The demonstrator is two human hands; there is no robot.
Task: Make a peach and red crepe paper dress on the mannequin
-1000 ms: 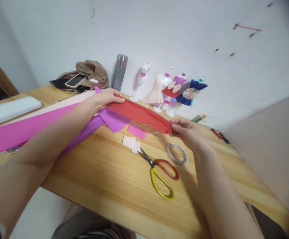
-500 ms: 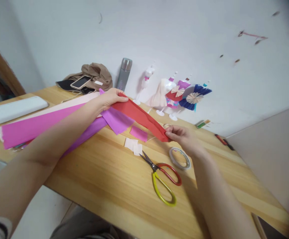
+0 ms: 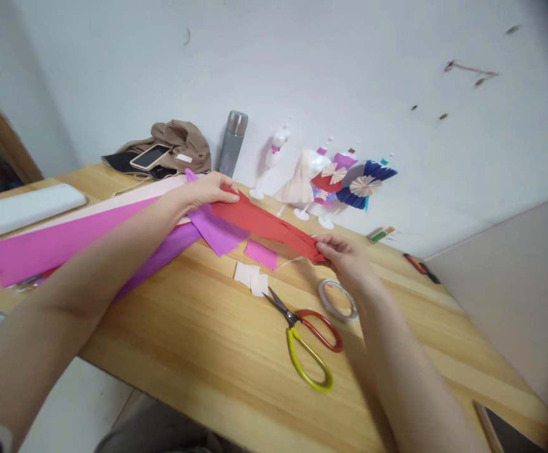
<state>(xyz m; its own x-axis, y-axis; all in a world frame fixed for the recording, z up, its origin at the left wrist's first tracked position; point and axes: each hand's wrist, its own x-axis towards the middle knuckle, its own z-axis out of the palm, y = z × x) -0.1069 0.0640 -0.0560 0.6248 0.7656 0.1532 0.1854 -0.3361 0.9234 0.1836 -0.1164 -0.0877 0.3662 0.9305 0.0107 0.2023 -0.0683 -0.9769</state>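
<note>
A strip of red crepe paper [image 3: 268, 221] is stretched between my two hands above the table. My left hand [image 3: 214, 190] is closed on its far left end, thumb on top. At its near right end my right hand [image 3: 337, 253] pinches the paper between thumb and fingers. Under the strip lie a purple paper piece [image 3: 219, 233], a small magenta piece [image 3: 260, 254] and pale pink scraps [image 3: 251, 277]. Scissors [image 3: 292, 319] with one red and one yellow handle rest spread on the wood, and a roll of tape [image 3: 323, 296] lies beside my right wrist.
Small dress forms wearing paper outfits [image 3: 323, 182] stand along the wall. A grey flask [image 3: 233, 145], brown cloth [image 3: 184, 141] and a phone [image 3: 151, 156] are at the back left. Long magenta paper [image 3: 75, 236] and a white device [image 3: 28, 209] lie on the left.
The red strip has spread somewhat wider between my hands, and my right hand has shifted up slightly. Both hands keep hold of it. The view has moved a little.
</note>
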